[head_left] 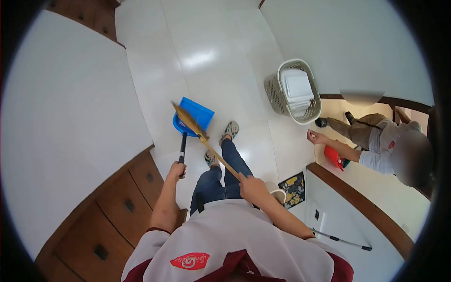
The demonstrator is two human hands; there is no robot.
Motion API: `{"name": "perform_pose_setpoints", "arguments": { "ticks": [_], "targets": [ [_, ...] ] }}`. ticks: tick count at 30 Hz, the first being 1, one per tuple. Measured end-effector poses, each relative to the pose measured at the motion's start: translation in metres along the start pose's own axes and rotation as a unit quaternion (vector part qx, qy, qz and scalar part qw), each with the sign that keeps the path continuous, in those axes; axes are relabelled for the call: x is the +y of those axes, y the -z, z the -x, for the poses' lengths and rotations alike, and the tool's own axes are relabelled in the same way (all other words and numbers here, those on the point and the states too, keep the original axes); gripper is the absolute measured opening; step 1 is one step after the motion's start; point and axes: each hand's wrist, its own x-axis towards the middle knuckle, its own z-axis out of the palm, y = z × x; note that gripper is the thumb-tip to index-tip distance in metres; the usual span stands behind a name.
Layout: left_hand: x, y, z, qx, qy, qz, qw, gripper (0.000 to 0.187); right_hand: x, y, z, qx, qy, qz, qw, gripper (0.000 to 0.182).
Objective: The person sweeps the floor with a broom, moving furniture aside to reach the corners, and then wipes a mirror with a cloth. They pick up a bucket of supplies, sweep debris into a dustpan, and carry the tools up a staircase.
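My left hand [176,170] is wrapped round the black handle of a blue dustpan [199,113], held out in front of my legs. In my right hand [253,189] is the wooden stick of a straw broom [189,121]. Its bristles lie across the dustpan and overlap its open tray in this view. Both hands are closed, the left ahead of my left thigh and the right close to my right hip.
A grey laundry basket [272,92] with folded white cloths [299,87] stands ahead on the right. Another person [376,141] is in the doorway, near a red bucket [332,157]. Brown drawers [127,202] line the left. A floral mat [292,190] lies right of me.
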Motion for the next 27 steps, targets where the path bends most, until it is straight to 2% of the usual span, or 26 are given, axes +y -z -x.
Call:
{"name": "perform_pose_setpoints", "arguments": {
  "ticks": [4, 10, 14, 18, 24, 27],
  "targets": [
    [0.046, -0.032, 0.007, -0.041, -0.003, 0.03, 0.999, 0.008, 0.027, 0.042, 0.017, 0.022, -0.011, -0.017, 1.0, 0.036],
    [0.128, -0.073, -0.005, -0.049, 0.003, 0.081, 0.996, 0.009, 0.055, 0.086, 0.014, 0.024, -0.034, -0.009, 0.999, 0.043],
    [0.165, -0.079, 0.0, -0.088, -0.022, 0.077, 0.993, 0.008, 0.053, 0.099, 0.036, 0.07, -0.062, -0.048, 0.994, 0.041],
    [0.203, -0.066, -0.002, -0.104, -0.021, 0.031, 0.994, 0.01, 0.03, 0.108, 0.065, 0.112, -0.116, -0.076, 0.984, 0.037],
    [0.228, -0.071, 0.011, -0.12, -0.049, -0.087, 0.988, 0.011, -0.006, 0.085, 0.135, 0.183, -0.168, -0.158, 0.956, 0.037],
    [0.234, -0.07, 0.029, -0.145, -0.064, -0.135, 0.978, 0.011, -0.039, 0.082, 0.163, 0.186, -0.205, -0.159, 0.948, 0.036]
  ]
}}
